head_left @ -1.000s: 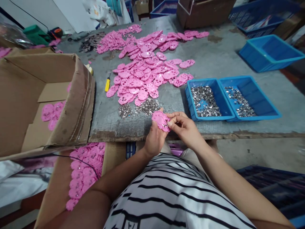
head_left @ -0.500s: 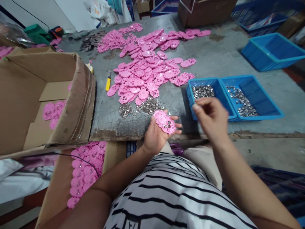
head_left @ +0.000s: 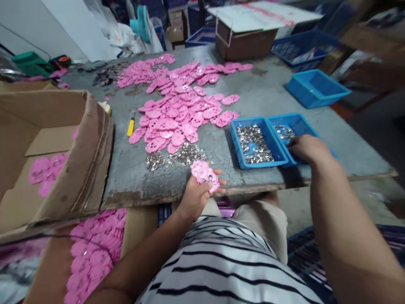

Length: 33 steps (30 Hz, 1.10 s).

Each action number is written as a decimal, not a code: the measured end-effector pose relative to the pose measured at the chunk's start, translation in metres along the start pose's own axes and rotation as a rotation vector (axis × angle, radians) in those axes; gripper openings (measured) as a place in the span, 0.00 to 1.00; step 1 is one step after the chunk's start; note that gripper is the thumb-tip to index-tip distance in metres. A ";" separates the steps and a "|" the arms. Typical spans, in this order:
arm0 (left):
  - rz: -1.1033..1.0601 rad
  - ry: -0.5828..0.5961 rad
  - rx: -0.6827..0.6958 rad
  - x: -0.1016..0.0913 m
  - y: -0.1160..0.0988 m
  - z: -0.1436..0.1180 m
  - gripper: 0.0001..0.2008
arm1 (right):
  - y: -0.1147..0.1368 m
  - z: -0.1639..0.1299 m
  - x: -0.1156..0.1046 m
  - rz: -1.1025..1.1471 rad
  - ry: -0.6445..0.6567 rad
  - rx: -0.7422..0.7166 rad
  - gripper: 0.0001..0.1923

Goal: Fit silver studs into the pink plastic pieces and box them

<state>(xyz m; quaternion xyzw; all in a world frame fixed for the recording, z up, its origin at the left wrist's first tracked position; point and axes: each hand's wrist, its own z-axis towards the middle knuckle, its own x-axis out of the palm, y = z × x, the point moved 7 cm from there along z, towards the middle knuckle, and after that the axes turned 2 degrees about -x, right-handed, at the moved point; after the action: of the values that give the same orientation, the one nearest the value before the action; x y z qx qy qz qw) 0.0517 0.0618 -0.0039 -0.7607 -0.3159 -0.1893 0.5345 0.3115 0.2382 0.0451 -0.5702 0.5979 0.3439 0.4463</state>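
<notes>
My left hand grips a pink plastic casing near the table's front edge, its thumb lying across the lower part. Small shiny metal bits sit in the casing. My right hand reaches into the right blue bin, where small metal pieces lie; its fingertips are hidden among them. Beside it, the left blue bin holds more small metal pieces. Loose metal pieces also lie on the table just behind my left hand.
A large heap of pink casings covers the table's middle. A yellow screwdriver lies left of it. An open cardboard box stands at the left, and another box below holds stacked casings. A third blue bin sits back right.
My right hand has moved from above the left bin into the right bin. My left thumb has shifted onto the casing's face. The view has tilted up and turned right.
</notes>
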 end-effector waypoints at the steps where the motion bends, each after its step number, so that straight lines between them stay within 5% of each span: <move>1: 0.015 -0.020 -0.004 -0.001 0.001 0.000 0.29 | 0.000 0.000 0.000 0.002 -0.003 -0.002 0.16; 8: 0.095 -0.111 -0.037 0.000 0.006 0.001 0.29 | -0.008 0.005 0.002 0.122 -0.090 -0.061 0.14; 18: 0.132 -0.089 -0.063 0.003 0.010 0.000 0.21 | -0.012 0.006 0.004 0.175 -0.116 -0.090 0.12; 33: 0.110 -0.105 -0.077 0.001 0.009 -0.006 0.22 | -0.019 0.007 0.003 0.259 -0.212 -0.064 0.12</move>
<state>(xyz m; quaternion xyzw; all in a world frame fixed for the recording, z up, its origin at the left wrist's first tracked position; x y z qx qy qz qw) 0.0593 0.0546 -0.0074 -0.8058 -0.2938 -0.1317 0.4971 0.3314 0.2413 0.0421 -0.4628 0.6048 0.4755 0.4404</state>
